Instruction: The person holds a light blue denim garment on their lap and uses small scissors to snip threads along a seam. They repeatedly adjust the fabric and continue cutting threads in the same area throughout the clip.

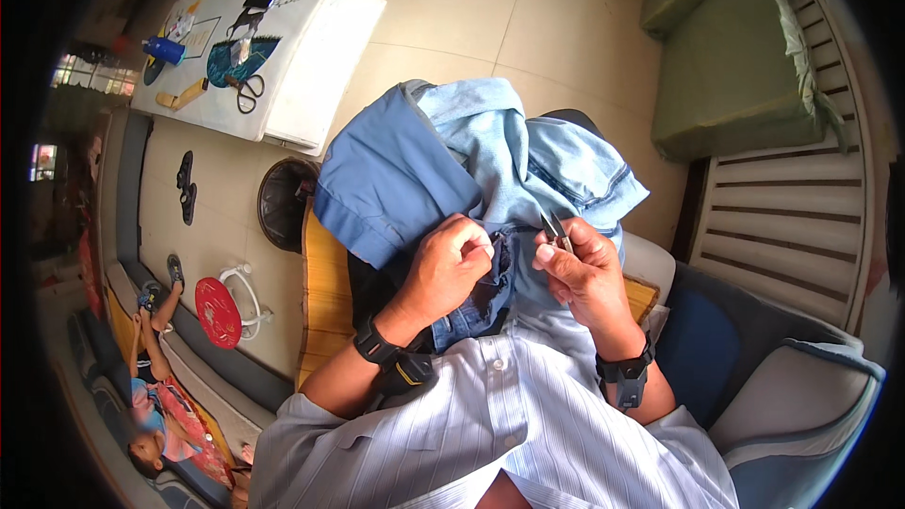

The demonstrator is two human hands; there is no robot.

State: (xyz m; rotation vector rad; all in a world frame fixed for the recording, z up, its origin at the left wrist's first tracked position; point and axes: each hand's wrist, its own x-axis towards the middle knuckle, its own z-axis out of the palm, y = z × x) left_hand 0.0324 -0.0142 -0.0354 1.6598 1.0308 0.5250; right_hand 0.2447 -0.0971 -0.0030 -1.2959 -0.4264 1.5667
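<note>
Across my lap lies a light blue denim garment (485,123), with a smooth mid-blue cloth part (391,179) spread on its left. Between my hands a dark blue, frayed-looking denim part (492,297) shows. My left hand (443,269) is closed in a pinch over the cloth; whatever its fingertips hold is hidden or too fine to see. My right hand (586,273) grips small thread snips (556,229), their dark pointed blades angled up and left just above the denim. Both wrists wear black bands with devices.
At the far left a white table (311,57) bears black-handled scissors (247,94), a blue bottle (165,49) and other items. A dark waste bin (283,203) and a red-seated stool (219,313) stand left. Another person lies on a sofa, lower left. A slatted bench (787,207) and covered green bulk (735,66) stand right.
</note>
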